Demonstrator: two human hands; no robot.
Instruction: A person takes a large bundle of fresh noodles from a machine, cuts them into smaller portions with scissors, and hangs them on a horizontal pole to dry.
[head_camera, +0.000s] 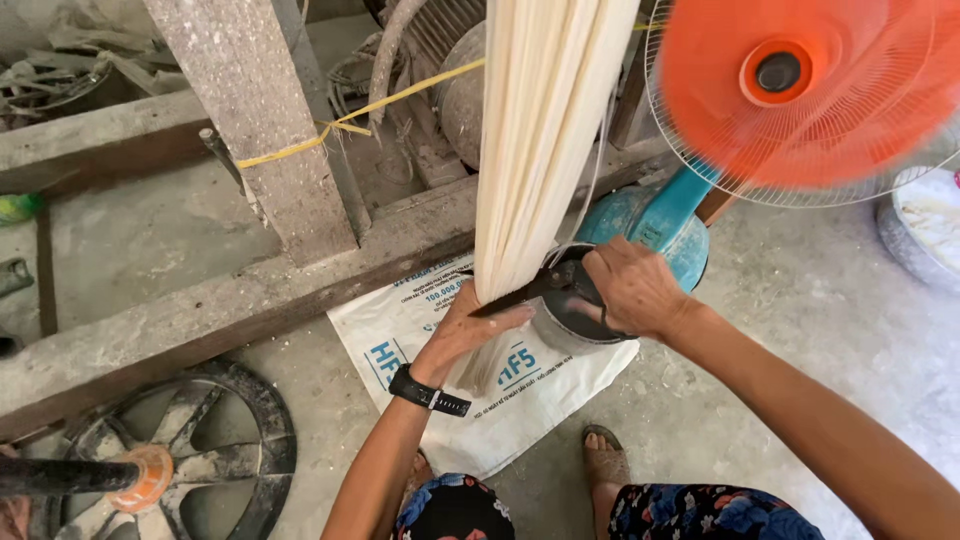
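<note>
A thick hanging sheaf of pale cream noodle strands (540, 130) comes down from the top of the view. My left hand (468, 325), with a black watch on its wrist, grips the sheaf near its lower end. My right hand (632, 290) holds black scissors (545, 283) whose blades lie across the strands just above my left hand. A short tuft of cut ends hangs below my left hand. Beneath sits a round metal bowl (570, 330), partly hidden by my right hand.
A white woven sack (500, 410) lies spread on the concrete floor. An orange fan (800, 90) on a teal base (650, 225) spins at right. A wooden frame (260, 140) with motor, a black wheel (200, 450), and a white bucket (925, 230) surround me.
</note>
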